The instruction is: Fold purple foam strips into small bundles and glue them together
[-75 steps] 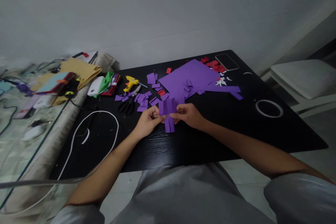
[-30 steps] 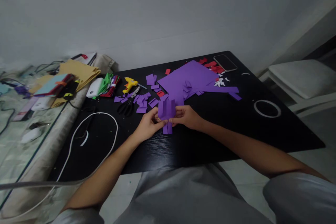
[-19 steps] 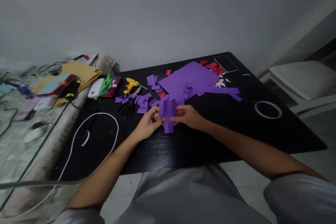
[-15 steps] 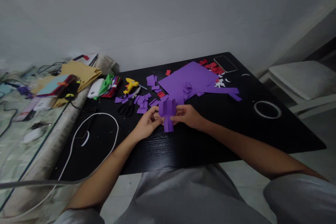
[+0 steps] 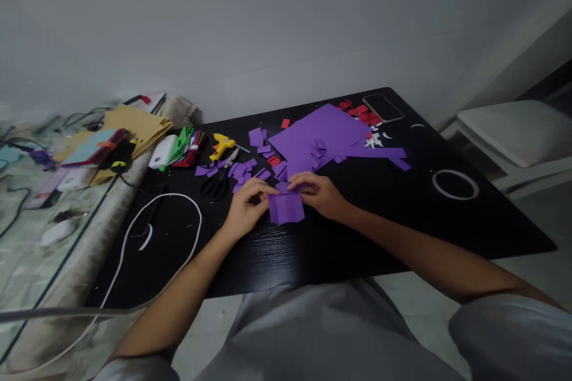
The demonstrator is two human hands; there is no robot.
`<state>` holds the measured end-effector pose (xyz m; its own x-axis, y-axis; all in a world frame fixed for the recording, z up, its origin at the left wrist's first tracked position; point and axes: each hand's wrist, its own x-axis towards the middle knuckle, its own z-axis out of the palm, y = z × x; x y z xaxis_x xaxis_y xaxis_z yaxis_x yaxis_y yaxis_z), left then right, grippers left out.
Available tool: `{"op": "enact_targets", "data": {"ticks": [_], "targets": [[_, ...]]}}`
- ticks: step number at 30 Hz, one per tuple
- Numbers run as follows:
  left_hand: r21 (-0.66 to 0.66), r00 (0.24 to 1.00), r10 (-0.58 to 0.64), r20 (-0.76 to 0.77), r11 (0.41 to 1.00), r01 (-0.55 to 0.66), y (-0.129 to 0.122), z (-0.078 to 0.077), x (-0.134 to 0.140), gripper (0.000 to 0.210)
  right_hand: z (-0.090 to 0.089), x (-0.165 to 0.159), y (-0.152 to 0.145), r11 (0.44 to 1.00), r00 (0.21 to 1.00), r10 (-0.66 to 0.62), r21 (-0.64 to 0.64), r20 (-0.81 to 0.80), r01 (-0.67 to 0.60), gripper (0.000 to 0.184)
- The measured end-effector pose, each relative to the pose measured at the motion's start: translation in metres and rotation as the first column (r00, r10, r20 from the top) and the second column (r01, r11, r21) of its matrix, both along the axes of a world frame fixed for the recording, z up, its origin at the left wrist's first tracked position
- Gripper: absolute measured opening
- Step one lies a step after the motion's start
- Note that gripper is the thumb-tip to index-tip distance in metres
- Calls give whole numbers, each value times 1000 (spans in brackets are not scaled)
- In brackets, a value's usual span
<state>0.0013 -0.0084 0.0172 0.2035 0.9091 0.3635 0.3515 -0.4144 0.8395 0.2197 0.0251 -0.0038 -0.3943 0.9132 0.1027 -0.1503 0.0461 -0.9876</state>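
Observation:
A creased piece of purple paper (image 5: pixel 286 208) is held up over the near part of the black table. My left hand (image 5: pixel 247 207) grips its left side, with thumb and fingers closed on the upper left corner. On the other side my right hand (image 5: pixel 322 195) pinches the upper right edge, index finger bent across the top. Vertical fold lines run down the paper's lower part, and a narrow strip shows above a horizontal crease. Just behind the hands lies a large purple sheet (image 5: pixel 330 128) with cut strips on it.
Left of the sheet are purple scraps (image 5: pixel 243 171), black-handled scissors (image 5: pixel 217 184) and a yellow glue gun (image 5: pixel 222 146). A phone (image 5: pixel 383 108) and red and white scraps lie back right. A white ring (image 5: pixel 455 184) sits at right. A white cable (image 5: pixel 120 259) loops at left.
The purple paper has turned over in my hands: its upright flaps are gone from the top, and a wider creased panel now hangs toward me. Both hands' fingers have shifted to the top edge.

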Motion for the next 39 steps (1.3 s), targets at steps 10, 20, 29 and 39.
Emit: {"op": "enact_targets", "data": {"ticks": [10,20,29,39], "targets": [[179,985,32,-167,984,-1,-5,-2,-1,11,7,-3,-4,789,955,165,-549,-247,-278,27],[-280,973,73,218,960,-9,-1,-4,6,20,8,-3,-7,936,998,62,-346,-21,-65,27],[-448,960,51,274,890,80,-8,-6,22,35,5,-6,-11,986,990,96,-145,103,-80,30],[-361,964,137,230,931,-46,-5,-3,17,37,5,-4,-7,980,991,125,-164,50,-115,22]]}}
